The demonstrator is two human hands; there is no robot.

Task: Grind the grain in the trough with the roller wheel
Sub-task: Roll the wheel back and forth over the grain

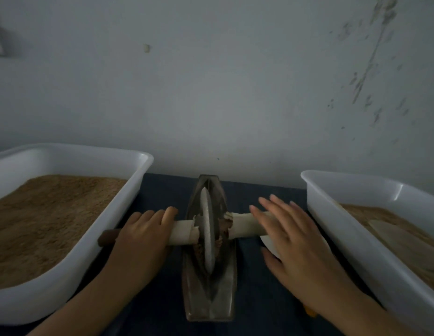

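Roller wheel stands upright in trough, centred btwn 2 white tubs. Left hand curled over axle handle; right hand lies flat on it, fingers spread. Dark grain at wheel hub.

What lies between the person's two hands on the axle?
In the head view, the roller wheel stands upright in the metal trough, between the left hand and the right hand, with dark ground grain beside it.

Left hand palm down, fingers curled over. Right hand flat and open, fingers spread and extended forward. Both forearms reach in from below, angled inward.
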